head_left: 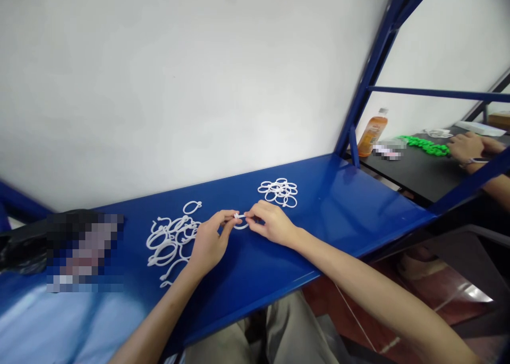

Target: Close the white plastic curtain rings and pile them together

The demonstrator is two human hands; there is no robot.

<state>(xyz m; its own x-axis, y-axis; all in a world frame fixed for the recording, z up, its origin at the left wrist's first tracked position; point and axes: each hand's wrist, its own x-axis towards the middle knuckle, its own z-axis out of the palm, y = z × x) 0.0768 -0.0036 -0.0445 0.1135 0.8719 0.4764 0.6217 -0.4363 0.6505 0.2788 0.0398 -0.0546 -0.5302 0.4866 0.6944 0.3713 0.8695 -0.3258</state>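
My left hand [211, 242] and my right hand [269, 223] meet over a blue shelf [338, 204] and pinch one white plastic ring [240, 221] between their fingertips. The ring sits just above the shelf surface. Left of my left hand lies a loose heap of white rings [169, 242], partly covered by that hand. Beyond my right hand sits a tidy cluster of white rings [279, 192], arranged like a flower.
A white wall backs the shelf. Blue frame posts [370, 72] rise at the right. Beyond them, on a black table [414, 167], stand an orange drink bottle [372, 134] and green pieces [426, 145] by another person's hand [468, 146]. A dark bag [24, 247] lies at far left.
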